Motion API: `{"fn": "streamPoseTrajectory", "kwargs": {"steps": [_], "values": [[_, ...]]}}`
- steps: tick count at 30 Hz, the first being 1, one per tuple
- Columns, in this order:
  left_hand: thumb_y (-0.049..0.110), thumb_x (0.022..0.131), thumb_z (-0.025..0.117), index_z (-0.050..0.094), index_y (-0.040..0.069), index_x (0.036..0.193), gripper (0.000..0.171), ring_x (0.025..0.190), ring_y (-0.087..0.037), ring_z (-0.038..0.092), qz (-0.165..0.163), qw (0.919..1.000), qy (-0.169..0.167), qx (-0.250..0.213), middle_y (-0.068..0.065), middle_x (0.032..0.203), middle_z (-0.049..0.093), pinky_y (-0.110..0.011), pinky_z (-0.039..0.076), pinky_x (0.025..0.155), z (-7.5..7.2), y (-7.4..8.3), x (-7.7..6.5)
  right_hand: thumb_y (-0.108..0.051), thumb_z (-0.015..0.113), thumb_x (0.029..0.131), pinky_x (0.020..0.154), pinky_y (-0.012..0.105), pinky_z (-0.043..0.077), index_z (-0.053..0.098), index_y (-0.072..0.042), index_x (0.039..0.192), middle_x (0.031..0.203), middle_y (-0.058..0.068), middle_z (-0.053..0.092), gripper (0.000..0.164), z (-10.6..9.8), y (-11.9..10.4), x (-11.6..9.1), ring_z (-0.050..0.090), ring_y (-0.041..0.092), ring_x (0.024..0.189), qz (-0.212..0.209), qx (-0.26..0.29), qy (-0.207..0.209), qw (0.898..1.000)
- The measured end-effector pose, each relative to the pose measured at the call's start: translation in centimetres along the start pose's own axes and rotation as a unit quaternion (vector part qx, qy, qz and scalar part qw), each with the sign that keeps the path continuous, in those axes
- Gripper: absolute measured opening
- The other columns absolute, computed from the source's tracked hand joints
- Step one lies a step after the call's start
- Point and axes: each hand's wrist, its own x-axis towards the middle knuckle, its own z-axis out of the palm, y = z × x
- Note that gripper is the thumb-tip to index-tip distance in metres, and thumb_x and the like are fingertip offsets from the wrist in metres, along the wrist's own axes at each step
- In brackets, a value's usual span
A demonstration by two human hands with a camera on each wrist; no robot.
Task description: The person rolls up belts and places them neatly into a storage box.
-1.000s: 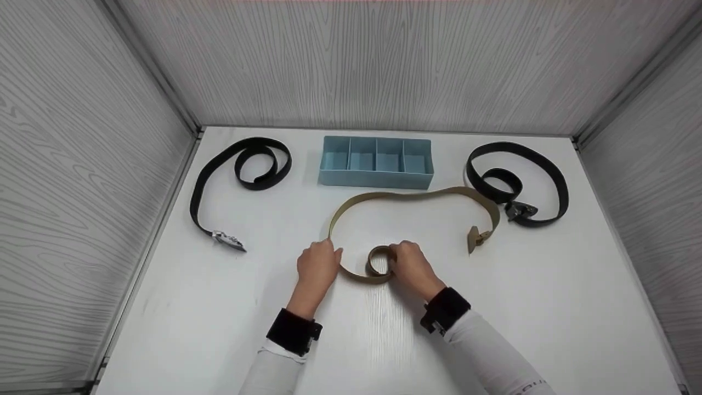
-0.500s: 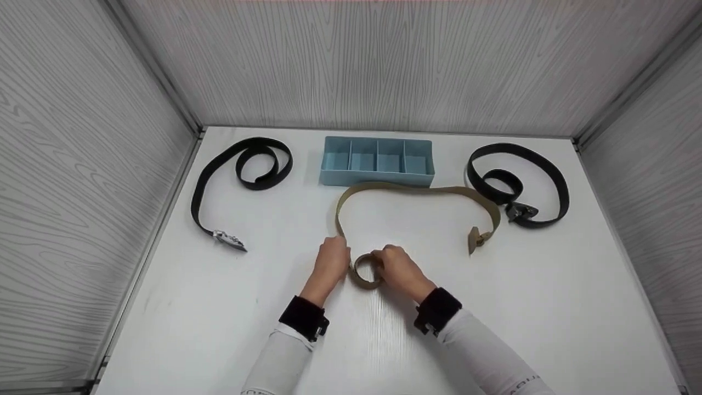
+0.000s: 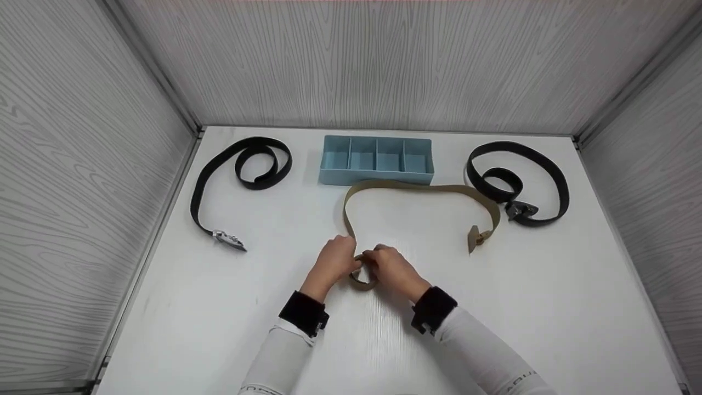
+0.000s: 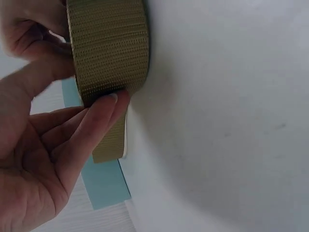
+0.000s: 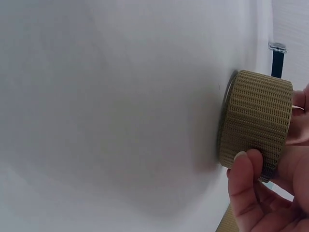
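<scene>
A tan webbing belt stands on edge on the white table, its near end rolled into a small coil. My left hand pinches the coil from the left, fingers on the outer face and thumb toward the inside in the left wrist view. On the other side my right hand grips the same coil, fingertips curled against its woven outer face. From the coil the strap runs up and across to the right, ending in a tan buckle lying on the table.
A blue tray with several compartments stands at the back, just behind the strap. To the left lies a black belt with a silver buckle. Another black belt, loosely coiled, is at the right, close to the tan strap.
The coil has moved left between my hands. My left hand has shifted right, from the strap onto the coil, and my right hand has moved left. The strap's left bend has shifted right and back.
</scene>
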Motion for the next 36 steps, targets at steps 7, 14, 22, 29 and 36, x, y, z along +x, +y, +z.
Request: {"fn": "streamPoseTrajectory", "kwargs": {"steps": [7, 14, 22, 29, 36], "values": [[-0.005, 0.085, 0.066, 0.069, 0.000, 0.080, 0.008, 0.069, -0.031, 0.067, 0.016, 0.9943, 0.049, 0.093, -0.016, 0.074, 0.066, -0.042, 0.052, 0.058, 0.2, -0.5, 0.5, 0.006, 0.053, 0.094, 0.083, 0.041, 0.052, 0.063, 0.007, 0.120, 0.101, 0.018, 0.067, 0.028, -2.2, 1.7, -0.4, 0.065, 0.030, 0.093, 0.043, 0.033, -0.041, 0.998], [-0.005, 0.086, 0.066, 0.068, -0.001, 0.081, 0.007, 0.068, -0.029, 0.065, -0.048, 0.9959, 0.045, 0.062, -0.015, 0.074, 0.065, -0.039, 0.052, 0.059, -1.5, -3.8, -0.5, 0.010, 0.055, 0.083, 0.055, 0.051, 0.052, 0.060, -0.003, 0.128, 0.127, 0.019, 0.053, 0.047, -9.8, 9.3, -4.7, 0.063, 0.043, 0.075, 0.183, -0.198, 0.009, 0.963], [-0.006, 0.084, 0.066, 0.066, -0.003, 0.080, 0.005, 0.064, -0.027, 0.063, -0.084, 0.9939, 0.056, 0.047, -0.015, 0.072, 0.064, -0.039, 0.051, 0.057, -3.1, -7.1, -1.2, 0.011, 0.055, 0.087, 0.074, 0.057, 0.049, 0.066, 0.006, 0.113, 0.114, 0.026, 0.056, 0.029, -14.8, 16.3, -11.0, 0.059, 0.047, 0.094, 0.254, -0.142, -0.002, 0.957], [-0.002, 0.085, 0.068, 0.065, -0.005, 0.085, 0.004, 0.073, -0.033, 0.065, -0.110, 0.9912, 0.065, 0.033, -0.017, 0.077, 0.064, -0.044, 0.052, 0.064, -3.7, -8.7, -1.3, 0.022, 0.056, 0.080, 0.082, 0.054, 0.047, 0.068, 0.013, 0.101, 0.109, 0.030, 0.056, 0.026, -16.4, 18.1, -14.6, 0.057, 0.048, 0.099, 0.241, -0.056, 0.027, 0.969], [-0.001, 0.085, 0.067, 0.066, -0.005, 0.088, 0.005, 0.078, -0.037, 0.066, -0.129, 0.9889, 0.070, 0.023, -0.020, 0.082, 0.066, -0.046, 0.052, 0.066, -3.8, -9.4, -1.6, 0.014, 0.056, 0.082, 0.074, 0.052, 0.047, 0.066, 0.015, 0.099, 0.098, 0.033, 0.061, 0.021, -18.0, 19.7, -18.3, 0.058, 0.048, 0.091, 0.275, -0.052, 0.042, 0.959]]}}
